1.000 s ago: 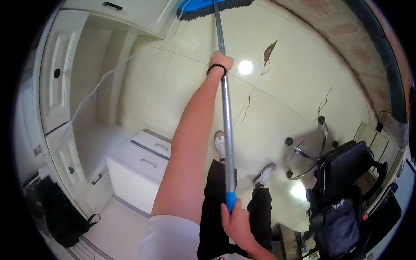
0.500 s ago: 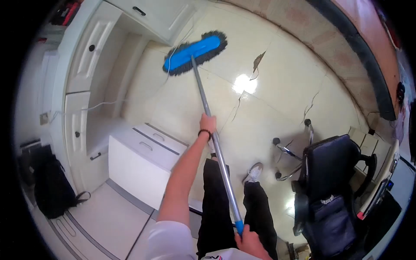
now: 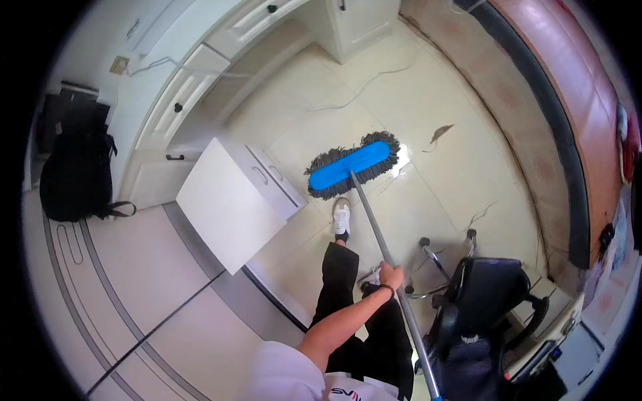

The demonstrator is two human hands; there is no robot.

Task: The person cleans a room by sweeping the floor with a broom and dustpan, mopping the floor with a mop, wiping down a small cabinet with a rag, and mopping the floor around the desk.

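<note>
My left hand [image 3: 390,275], with a dark beaded bracelet at the wrist, is wrapped round the middle of the grey metal pole of a dust mop [image 3: 322,176]. The mop's head is a blue plate fringed with dark grey strands, lying flat on the tiles just ahead of my forward white shoe [image 3: 342,217]. From the head the pole slants down to the right, passing beside my legs. Its blue lower end is cut off at the bottom edge. My right hand is outside the picture.
A white drawer unit [image 3: 231,204] stands to the left, near a black backpack [image 3: 77,174]. A black wheeled chair [image 3: 485,301] is close on the right. A thin cable [image 3: 354,97] trails over the floor [image 3: 294,127], which has cracks and a broken patch [image 3: 440,132].
The mop head has come nearer to my feet and off the cable. One foot has stepped forward. My view has turned, and my right hand has dropped out of sight.
</note>
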